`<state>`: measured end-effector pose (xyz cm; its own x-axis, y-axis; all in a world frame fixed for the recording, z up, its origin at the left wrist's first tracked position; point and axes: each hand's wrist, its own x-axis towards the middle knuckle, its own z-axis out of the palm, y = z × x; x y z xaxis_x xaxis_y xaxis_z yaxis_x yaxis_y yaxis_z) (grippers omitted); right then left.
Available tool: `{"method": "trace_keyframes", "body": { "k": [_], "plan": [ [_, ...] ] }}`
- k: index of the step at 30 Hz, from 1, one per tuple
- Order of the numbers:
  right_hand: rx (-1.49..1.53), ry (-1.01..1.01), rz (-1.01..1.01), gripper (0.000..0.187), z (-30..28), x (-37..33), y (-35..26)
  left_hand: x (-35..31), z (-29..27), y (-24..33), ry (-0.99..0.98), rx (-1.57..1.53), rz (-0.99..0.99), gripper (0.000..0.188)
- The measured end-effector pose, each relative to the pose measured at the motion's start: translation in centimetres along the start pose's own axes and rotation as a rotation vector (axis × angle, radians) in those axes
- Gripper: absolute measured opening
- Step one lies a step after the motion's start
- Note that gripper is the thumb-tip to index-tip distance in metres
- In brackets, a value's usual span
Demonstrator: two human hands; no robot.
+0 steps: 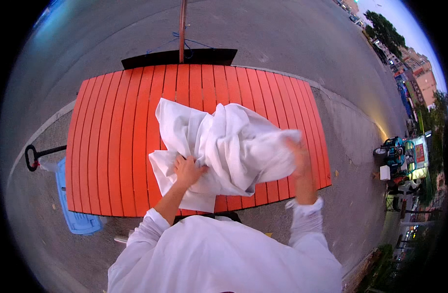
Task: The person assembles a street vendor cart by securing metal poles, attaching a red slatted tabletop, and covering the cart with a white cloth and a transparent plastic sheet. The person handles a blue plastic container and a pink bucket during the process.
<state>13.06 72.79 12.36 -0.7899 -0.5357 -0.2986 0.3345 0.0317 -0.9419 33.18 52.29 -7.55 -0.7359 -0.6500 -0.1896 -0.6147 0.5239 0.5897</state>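
A large white cloth lies bunched and folded over the middle of the orange slatted table. My left hand is on its near left part, fingers bent into the fabric, with folds gathered beside the fingertips. At the cloth's right end is my right hand, smeared by motion. Its fingers cannot be made out, and the fabric beside it is blurred too. One flat corner of the cloth hangs toward me at the table's near edge.
A brown pole with blue cord rises behind the table, by a black panel. Left of the table are a blue plastic lid or bin and a black loop handle. Far right, a teal three-wheeled vehicle stands near the road.
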Motion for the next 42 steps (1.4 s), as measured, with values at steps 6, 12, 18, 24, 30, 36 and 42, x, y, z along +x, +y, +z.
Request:
{"method": "trace_keyframes", "body": {
  "k": [6, 12, 18, 24, 30, 36, 42],
  "plan": [
    [-0.080, 0.573, -0.392, 0.051, -14.7, 1.7, -11.6, 1.2, -11.9, -1.2, 0.190, -0.589, 0.031, 0.014],
    [-0.143, 0.888, -0.579, 0.055, -26.7, 2.7, -17.9, 5.8, -31.4, -26.6, 0.758, -0.379, 0.175, 0.030],
    [-0.082, 0.833, -0.327, 0.046, -43.2, 7.3, -8.3, -1.5, -44.1, -39.2, 0.928, 0.351, -0.547, 0.055],
    [-0.311, 0.945, -0.172, 0.029, -45.3, 5.5, 6.6, 3.6, -20.1, -26.9, 0.688, 0.224, 0.049, 0.053],
    [-1.323, 0.700, -0.276, 0.060, -22.0, 6.7, 2.8, 4.2, -6.7, 2.7, 0.044, 0.039, 0.524, 0.058],
    [-1.078, 0.915, -0.475, 0.066, -16.3, -1.5, -8.7, 9.3, 0.0, 17.5, -0.047, 0.093, 1.004, 0.046],
    [-0.862, 1.000, -0.111, 0.066, -20.2, -7.3, -10.9, 10.5, -0.6, 17.5, -0.037, -0.124, 1.051, 0.020]
  ]
}}
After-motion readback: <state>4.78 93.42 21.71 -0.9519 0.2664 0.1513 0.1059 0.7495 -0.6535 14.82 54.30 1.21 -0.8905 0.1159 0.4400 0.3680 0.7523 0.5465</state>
